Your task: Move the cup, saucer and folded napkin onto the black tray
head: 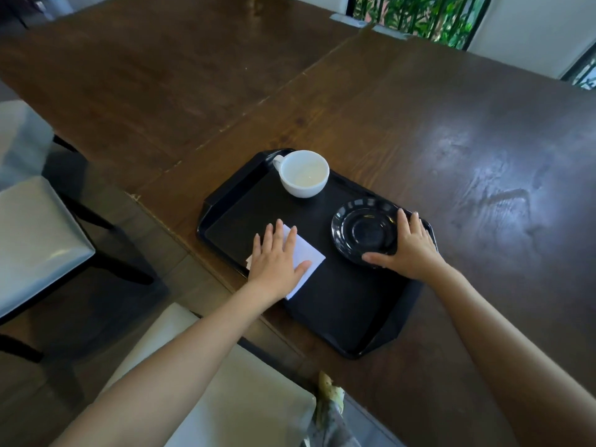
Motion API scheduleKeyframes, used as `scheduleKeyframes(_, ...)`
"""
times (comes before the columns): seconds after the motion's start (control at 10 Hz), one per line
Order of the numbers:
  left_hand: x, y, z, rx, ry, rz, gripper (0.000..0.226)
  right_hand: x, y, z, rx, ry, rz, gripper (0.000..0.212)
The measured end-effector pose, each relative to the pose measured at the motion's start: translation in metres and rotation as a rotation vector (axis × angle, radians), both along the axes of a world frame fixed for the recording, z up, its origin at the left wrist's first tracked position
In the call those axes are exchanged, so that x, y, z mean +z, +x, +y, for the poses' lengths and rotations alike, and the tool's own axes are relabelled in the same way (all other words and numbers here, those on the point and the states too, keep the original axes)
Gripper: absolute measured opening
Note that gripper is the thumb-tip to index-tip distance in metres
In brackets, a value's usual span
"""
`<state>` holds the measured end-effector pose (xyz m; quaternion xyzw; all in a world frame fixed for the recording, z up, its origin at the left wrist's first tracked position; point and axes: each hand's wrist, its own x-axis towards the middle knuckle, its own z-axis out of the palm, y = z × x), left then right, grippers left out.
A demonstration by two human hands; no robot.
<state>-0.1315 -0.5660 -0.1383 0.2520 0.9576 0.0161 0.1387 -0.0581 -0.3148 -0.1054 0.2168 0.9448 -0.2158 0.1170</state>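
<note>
Tray (pixel 338 301) carrying three pieces

The black tray sits on a wooden table (pixel 451 140) and holds one white cup (pixel 304 173), upright at its far end, one black saucer (pixel 361 230) and one folded white napkin (pixel 309 253). The left hand (pixel 274 262) lies flat on the napkin, fingers straight. The right hand (pixel 412 246) rests with fingers spread over the saucer's rim.

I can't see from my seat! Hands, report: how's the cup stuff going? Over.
Left hand flat on folded napkin. Right hand open, fingers on saucer rim. Cup upright, all three on black tray. Nothing in the way.
</note>
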Motion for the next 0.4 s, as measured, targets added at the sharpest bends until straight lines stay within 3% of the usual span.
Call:
scheduleKeyframes(0.1,0.019,-0.008,0.015,-0.007,-0.083,-0.063,0.075,0.018,-0.001,0.007,0.021,-0.017,-0.08,0.123)
scheduleKeyframes(0.3,0.101,-0.022,0.049,-0.234,-0.293,-0.373,0.066,0.072,0.011,0.018,0.121,-0.102,-0.34,0.108)
scheduleKeyframes(0.4,0.145,-0.024,0.064,-0.21,-0.382,-0.479,0.066,0.106,0.016,0.018,0.19,-0.001,-0.53,0.113)
